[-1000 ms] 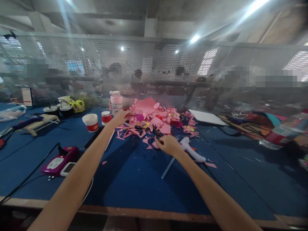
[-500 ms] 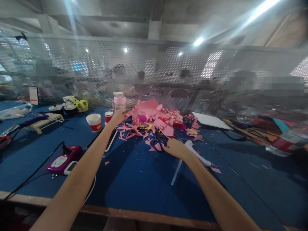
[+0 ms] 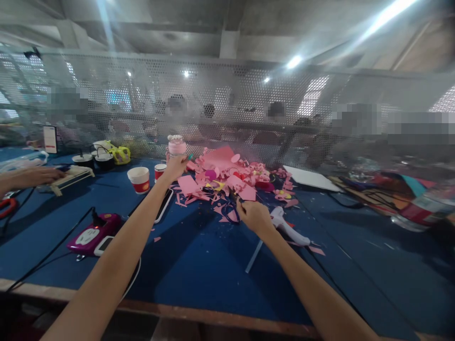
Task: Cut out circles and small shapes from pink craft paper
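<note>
Head view. Right hand [image 3: 254, 215] closed on dark scissors [image 3: 232, 204] at the near edge of the pink scraps [image 3: 227, 173]. Scissors' long axis runs away from the person, blades pointing up into the pile, handles at the fingers; fine detail is blurred. The scissors lie just beyond and left of the hand, touching it.

Left hand [image 3: 176, 166] is stretched to the pile's far left side, fingers pinched on a thin stick with a teal tip [image 3: 189, 157] that slants up and right. A flat pink square [image 3: 187, 184] lies just right of that hand, touching the pile.

Glue gun [image 3: 287, 226], white, lies just right of the right hand, its long axis running toward the near right. A pale rod [image 3: 254, 249] slants from it toward the near edge.

Left of the left arm: phone [image 3: 162, 206], two cups [image 3: 139, 180], purple device [image 3: 93, 233] with cable. Another person's hand [image 3: 32, 175] rests at far left.

Bare blue tabletop [image 3: 199, 270] between the arms gives open room down to the near wooden edge; mesh screen [image 3: 227, 109] closes the far side.
</note>
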Motion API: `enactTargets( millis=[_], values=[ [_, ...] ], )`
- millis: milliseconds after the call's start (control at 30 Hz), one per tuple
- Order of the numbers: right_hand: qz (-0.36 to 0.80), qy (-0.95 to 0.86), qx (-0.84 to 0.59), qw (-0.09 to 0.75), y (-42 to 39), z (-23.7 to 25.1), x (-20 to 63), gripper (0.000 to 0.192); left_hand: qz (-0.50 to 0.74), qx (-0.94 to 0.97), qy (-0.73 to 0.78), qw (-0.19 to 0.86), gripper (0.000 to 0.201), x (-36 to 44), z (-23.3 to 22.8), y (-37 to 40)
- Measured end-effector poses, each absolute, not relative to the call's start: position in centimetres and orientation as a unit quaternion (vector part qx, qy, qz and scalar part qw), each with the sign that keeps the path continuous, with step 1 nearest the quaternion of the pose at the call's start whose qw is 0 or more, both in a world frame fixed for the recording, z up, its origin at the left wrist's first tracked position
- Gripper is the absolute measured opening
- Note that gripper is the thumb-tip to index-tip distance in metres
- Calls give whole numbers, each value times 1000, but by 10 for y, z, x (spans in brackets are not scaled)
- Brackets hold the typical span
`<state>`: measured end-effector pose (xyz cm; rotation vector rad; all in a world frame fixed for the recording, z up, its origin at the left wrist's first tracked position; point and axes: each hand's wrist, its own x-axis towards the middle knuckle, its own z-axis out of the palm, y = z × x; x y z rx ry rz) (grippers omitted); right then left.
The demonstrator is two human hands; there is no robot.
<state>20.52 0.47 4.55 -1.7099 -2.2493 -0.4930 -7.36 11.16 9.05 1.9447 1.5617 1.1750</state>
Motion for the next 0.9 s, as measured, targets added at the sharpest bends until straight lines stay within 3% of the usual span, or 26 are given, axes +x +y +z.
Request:
enactTargets(
  millis=[133,200,267,333,433,600,800,900],
  values=[
    [-176,-773,-590,152,7,42,206,48,421,707,502,268,42,-56,81,113],
    [-174,-773,-590,156,8,41,207,47,430,727,447,295,57,-48,76,114],
    [-172,-775,-587,155,8,41,208,47,387,775,423,266,75,-42,71,113],
    [-170,-778,-585,153,8,41,209,47,306,813,455,197,79,-41,68,111],
    [-170,-779,-585,151,9,40,209,47,184,819,529,125,71,-43,64,108],
    [-162,-781,-585,148,10,41,209,46,30,831,541,126,45,-40,58,104],
    [-158,-776,-591,155,9,40,209,45,95,850,499,138,13,-39,72,100],
    [-167,-768,-592,182,9,39,209,44,171,844,485,150,17,-44,85,99]
  ],
)
